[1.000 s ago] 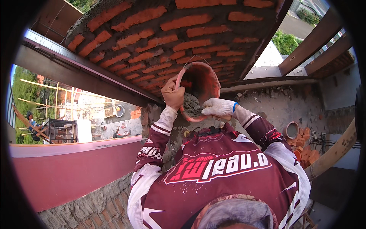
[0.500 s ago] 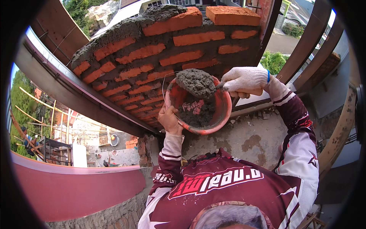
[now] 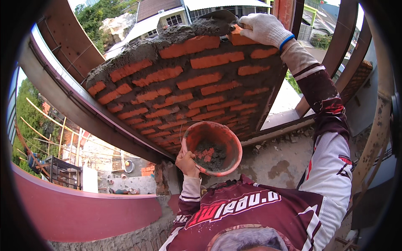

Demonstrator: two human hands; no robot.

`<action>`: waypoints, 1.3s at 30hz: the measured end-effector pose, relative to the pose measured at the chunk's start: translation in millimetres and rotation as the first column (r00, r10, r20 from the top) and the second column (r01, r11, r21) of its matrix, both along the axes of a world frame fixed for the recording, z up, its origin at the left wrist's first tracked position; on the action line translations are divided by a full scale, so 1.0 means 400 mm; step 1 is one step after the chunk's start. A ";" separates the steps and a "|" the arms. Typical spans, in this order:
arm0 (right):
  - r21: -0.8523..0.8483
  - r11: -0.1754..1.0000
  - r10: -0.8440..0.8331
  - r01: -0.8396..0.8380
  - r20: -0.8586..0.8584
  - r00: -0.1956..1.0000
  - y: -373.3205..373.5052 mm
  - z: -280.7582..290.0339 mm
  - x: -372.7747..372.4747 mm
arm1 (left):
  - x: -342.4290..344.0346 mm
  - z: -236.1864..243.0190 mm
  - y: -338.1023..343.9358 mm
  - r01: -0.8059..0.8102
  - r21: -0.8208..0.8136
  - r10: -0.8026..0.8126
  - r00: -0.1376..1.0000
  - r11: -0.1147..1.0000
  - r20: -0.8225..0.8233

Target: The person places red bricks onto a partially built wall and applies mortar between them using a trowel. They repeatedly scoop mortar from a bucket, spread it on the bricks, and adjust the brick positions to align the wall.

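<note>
My bare left hand [image 3: 187,164] grips the rim of an orange-red bucket [image 3: 235,146] in front of my chest. Wet grey mortar [image 3: 217,161] with reddish lumps lies at its bottom. My right hand [image 3: 266,30], in a white knitted glove, is closed at the top of a brick wall [image 3: 205,79]. It holds a trowel [image 3: 224,16], whose blade lies along the wall's top at grey mortar there; the handle is mostly hidden by the glove. Under that hand, a brick [image 3: 240,38] at the right end of the top course is partly covered.
Steel beams [image 3: 104,117] frame the wall on the left, with more posts [image 3: 341,37] on the right. Below left, past a pink parapet [image 3: 83,209], lies a lower yard with bamboo poles [image 3: 54,119] and a person [image 3: 35,161]. Houses and trees stand beyond the wall.
My right hand has carried the trowel of mortar up from the bucket to the wall's top, leftward of the end brick. The bucket, still in my left hand, sits lower in view.
</note>
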State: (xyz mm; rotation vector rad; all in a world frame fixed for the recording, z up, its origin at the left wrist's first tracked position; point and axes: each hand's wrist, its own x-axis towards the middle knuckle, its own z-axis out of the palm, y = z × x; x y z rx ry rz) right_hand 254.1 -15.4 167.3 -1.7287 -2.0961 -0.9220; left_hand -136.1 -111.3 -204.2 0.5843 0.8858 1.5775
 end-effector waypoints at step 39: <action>-0.649 0.735 0.054 -0.197 -0.233 0.971 -0.343 -0.458 -0.171 | 0.044 0.030 0.081 -0.052 0.021 0.056 0.931 0.998 -0.360</action>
